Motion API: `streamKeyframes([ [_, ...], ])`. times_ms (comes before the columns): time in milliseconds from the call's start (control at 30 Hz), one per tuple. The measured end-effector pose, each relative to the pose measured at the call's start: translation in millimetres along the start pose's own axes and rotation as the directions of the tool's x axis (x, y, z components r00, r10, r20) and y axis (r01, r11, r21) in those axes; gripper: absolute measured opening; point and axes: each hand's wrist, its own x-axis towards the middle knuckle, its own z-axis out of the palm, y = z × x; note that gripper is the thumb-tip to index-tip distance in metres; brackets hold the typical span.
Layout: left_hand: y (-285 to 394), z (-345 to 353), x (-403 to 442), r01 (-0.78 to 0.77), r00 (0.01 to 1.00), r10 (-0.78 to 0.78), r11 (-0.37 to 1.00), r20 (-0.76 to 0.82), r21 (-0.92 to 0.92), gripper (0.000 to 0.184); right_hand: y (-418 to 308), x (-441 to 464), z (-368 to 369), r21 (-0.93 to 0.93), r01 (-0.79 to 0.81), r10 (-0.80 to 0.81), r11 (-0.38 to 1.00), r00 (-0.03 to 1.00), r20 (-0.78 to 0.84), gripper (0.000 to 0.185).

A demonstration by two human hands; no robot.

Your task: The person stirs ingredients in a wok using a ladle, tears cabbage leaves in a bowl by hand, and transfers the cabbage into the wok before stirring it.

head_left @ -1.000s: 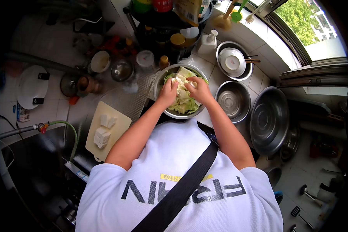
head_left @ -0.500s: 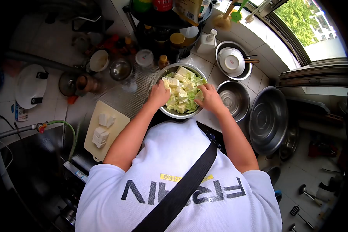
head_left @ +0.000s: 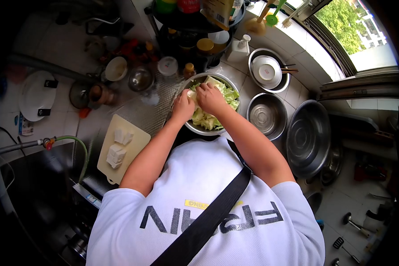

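A metal bowl [head_left: 237, 87] full of pale green torn cabbage [head_left: 207, 119] stands on the counter in front of me. My left hand [head_left: 184, 106] is at the bowl's left side, its fingers closed on a piece of cabbage. Close beside it, my right hand [head_left: 210, 98] reaches over the middle of the bowl, fingers bent down onto the leaves; its fingertips are partly hidden. To the left, white blocks [head_left: 115, 156] that look like tofu lie on a cream cutting board [head_left: 135, 153].
An empty metal basin [head_left: 267, 116] stands right of the bowl, with a basin holding a white dish [head_left: 267, 71] behind it. A large dark basin [head_left: 308, 138] leans farther right. Jars, a small metal bowl [head_left: 140, 79] and a pump bottle [head_left: 239, 48] stand behind. A sink lies at left.
My right hand has moved left from the bowl's right rim to over its middle, near my left hand. My left hand has stayed near the left rim.
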Motion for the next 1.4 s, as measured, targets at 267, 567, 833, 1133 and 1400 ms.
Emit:
streamKeyframes([
  [267,-3,-8,-7,-0.024,1.0,0.024,1.0,0.018,0.009,0.053,9,4,-4,0.02,-0.124,0.125,0.992,0.989,-0.073,0.035],
  [567,-5,-9,0,-0.368,0.93,0.359,0.886,0.085,0.282,0.055,44,-36,-42,0.717,-0.389,0.339,0.578,0.914,0.223,0.048],
  [833,35,0,18,-0.353,0.917,0.39,0.892,0.086,-0.284,0.032,42,-49,-48,0.804,-0.594,0.354,0.014,0.755,0.552,0.038],
  [1133,50,31,8,-0.259,0.964,0.265,0.918,-0.02,-0.301,0.032,-6,-34,-31,0.83,-0.395,0.565,-0.395,0.608,0.558,0.024],
  [1400,46,35,1,-0.2,0.979,0.201,0.919,-0.034,-0.339,0.028,-23,-38,-16,0.928,-0.297,0.76,-0.226,0.543,0.358,0.033],
])
